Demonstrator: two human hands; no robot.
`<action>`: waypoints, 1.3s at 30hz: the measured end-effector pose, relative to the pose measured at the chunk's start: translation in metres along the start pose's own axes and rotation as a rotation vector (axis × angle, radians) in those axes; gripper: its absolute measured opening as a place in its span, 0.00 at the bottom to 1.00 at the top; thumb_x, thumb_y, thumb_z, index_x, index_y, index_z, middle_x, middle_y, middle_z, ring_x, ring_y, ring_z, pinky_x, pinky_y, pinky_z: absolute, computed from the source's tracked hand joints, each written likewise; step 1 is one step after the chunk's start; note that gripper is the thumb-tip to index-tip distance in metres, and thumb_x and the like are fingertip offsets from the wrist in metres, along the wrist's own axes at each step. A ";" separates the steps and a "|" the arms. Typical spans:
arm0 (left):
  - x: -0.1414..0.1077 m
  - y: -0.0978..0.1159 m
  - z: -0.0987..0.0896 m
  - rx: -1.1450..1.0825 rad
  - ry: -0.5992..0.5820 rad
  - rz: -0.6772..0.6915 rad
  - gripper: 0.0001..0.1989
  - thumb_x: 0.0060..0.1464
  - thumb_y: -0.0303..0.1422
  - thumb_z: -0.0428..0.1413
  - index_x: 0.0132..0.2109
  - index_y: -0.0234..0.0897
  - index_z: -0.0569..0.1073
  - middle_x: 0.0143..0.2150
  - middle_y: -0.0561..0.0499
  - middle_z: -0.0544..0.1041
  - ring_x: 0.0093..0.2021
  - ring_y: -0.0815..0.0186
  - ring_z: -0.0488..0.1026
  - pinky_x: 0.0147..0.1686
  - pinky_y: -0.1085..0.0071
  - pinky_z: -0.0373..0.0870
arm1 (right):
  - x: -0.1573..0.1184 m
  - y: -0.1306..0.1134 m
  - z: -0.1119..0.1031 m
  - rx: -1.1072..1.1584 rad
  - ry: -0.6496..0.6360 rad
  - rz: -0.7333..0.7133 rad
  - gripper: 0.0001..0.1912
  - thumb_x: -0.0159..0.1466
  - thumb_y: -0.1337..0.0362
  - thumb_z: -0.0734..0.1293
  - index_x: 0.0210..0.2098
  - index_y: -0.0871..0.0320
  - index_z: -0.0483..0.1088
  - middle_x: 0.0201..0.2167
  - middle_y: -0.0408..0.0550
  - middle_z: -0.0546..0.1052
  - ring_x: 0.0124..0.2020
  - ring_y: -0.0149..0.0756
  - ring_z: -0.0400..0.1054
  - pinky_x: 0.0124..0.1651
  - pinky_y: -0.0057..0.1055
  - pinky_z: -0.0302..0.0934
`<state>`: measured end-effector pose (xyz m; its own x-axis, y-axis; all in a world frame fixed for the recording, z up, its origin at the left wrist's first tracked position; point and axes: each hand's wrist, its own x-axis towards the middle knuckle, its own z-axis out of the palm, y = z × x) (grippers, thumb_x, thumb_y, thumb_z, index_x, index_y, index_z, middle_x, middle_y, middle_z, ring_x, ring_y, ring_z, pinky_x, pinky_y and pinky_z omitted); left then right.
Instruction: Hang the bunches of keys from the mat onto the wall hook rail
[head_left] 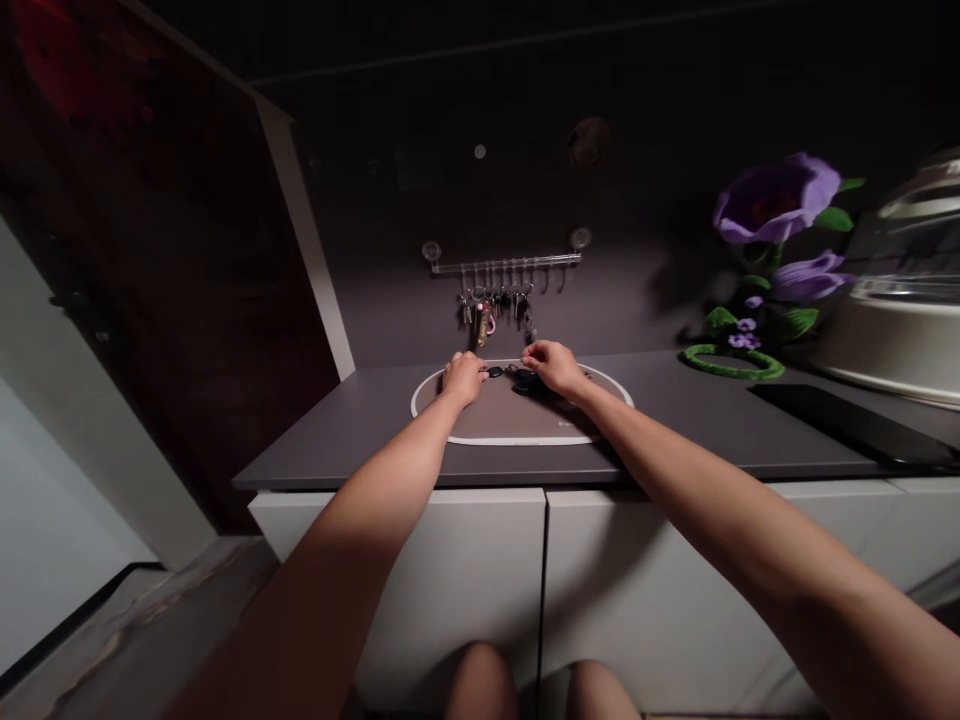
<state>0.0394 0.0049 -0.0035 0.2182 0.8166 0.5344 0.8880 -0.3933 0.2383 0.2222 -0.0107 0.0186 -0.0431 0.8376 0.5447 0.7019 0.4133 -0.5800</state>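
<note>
Both of my hands are over an oval mat (517, 425) with a white rim on the dark counter. My left hand (464, 378) is low on the mat's left part, its fingers curled beside a small dark fob (494, 372); what it grips is too small to name. Farther right, my right hand (551, 365) has thumb and forefinger pinched together above dark items (523, 384), and anything between the fingertips cannot be made out. Behind them, keys (502, 305) and a tag with a pink ring (484, 322) hang from a clear hook rail (510, 264) on the wall.
At the right stand purple fabric flowers (780, 200) with a green ring base (735, 372), a flat black object (840, 425) and a large domed appliance (900, 330). White cabinet doors (457, 570) are under the counter edge. A dark door (172, 250) is at left.
</note>
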 end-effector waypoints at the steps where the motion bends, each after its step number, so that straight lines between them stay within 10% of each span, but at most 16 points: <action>1: 0.000 0.000 0.001 0.012 -0.004 0.010 0.09 0.51 0.31 0.53 0.40 0.43 0.76 0.43 0.48 0.73 0.46 0.61 0.63 0.46 0.67 0.60 | -0.002 0.000 0.001 -0.083 -0.036 -0.036 0.06 0.55 0.67 0.64 0.31 0.60 0.72 0.29 0.46 0.76 0.30 0.30 0.67 0.37 0.24 0.57; 39: -0.005 0.023 -0.014 0.409 -0.139 0.131 0.18 0.54 0.19 0.39 0.43 0.28 0.70 0.44 0.38 0.71 0.47 0.58 0.64 0.47 0.63 0.57 | -0.002 0.000 0.009 -0.432 -0.184 -0.139 0.11 0.57 0.68 0.61 0.36 0.59 0.75 0.37 0.51 0.77 0.38 0.36 0.69 0.40 0.24 0.56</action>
<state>0.0529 -0.0136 0.0105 0.3672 0.8310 0.4179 0.9300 -0.3206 -0.1796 0.2161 -0.0090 0.0125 -0.2550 0.8505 0.4601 0.9098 0.3722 -0.1838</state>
